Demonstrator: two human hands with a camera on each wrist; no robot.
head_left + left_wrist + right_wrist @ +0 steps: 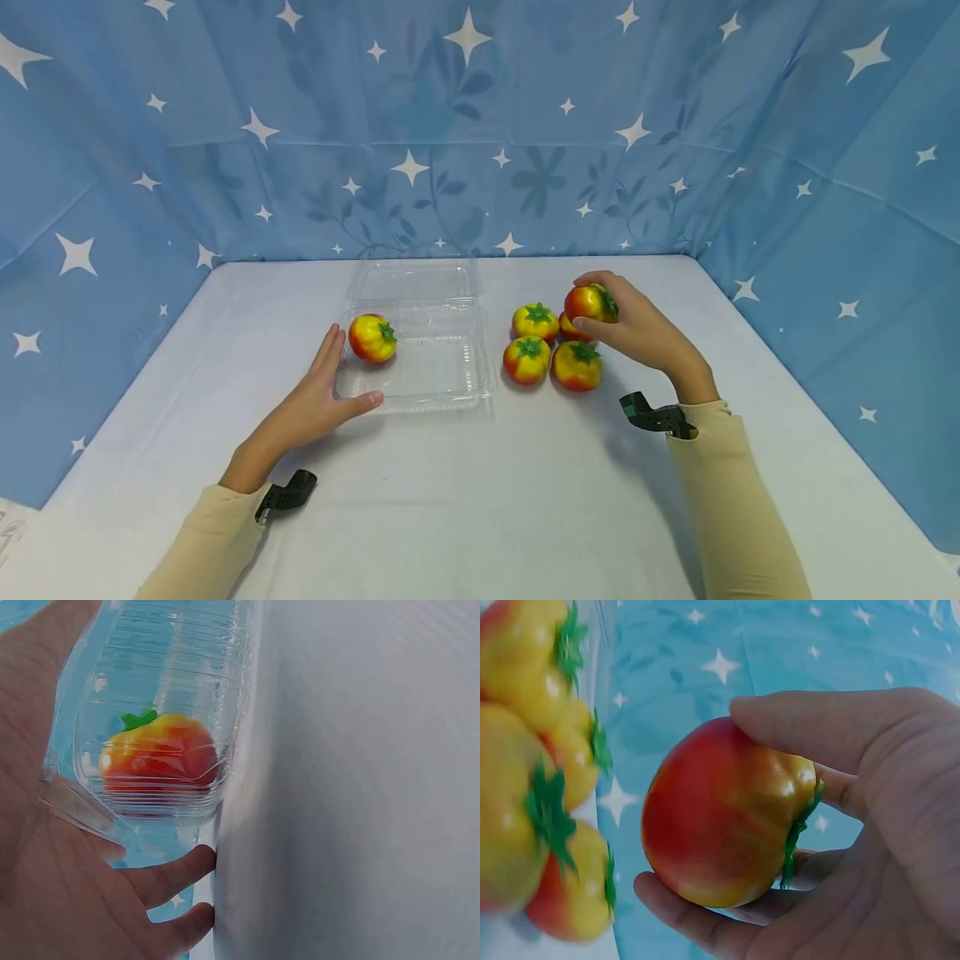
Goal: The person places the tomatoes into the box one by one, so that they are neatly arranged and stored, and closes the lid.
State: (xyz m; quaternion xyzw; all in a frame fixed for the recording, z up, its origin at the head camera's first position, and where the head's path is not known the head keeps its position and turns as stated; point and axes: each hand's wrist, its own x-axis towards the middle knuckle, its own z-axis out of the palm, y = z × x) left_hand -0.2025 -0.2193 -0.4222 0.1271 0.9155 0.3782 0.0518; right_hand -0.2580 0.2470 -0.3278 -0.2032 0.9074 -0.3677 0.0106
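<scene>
In the head view my right hand (637, 321) holds a red and yellow tomato (588, 304) with a green leafy top, above a group of similar tomatoes. The right wrist view shows thumb and fingers curled round this tomato (716, 814), its green leaves facing the palm. My left hand (318, 408) is at the near left corner of a clear plastic box (431, 392), fingers spread along the left side and thumb by the front edge. Another tomato (372, 338) sits inside the box at its left, also seen through the clear wall in the left wrist view.
Several tomatoes (527, 360) stand close together on the white table (480, 500), right of the box. The box's clear lid (415, 279) lies folded back towards the rear edge. Blue star-printed cloth (480, 167) hangs behind and along both sides.
</scene>
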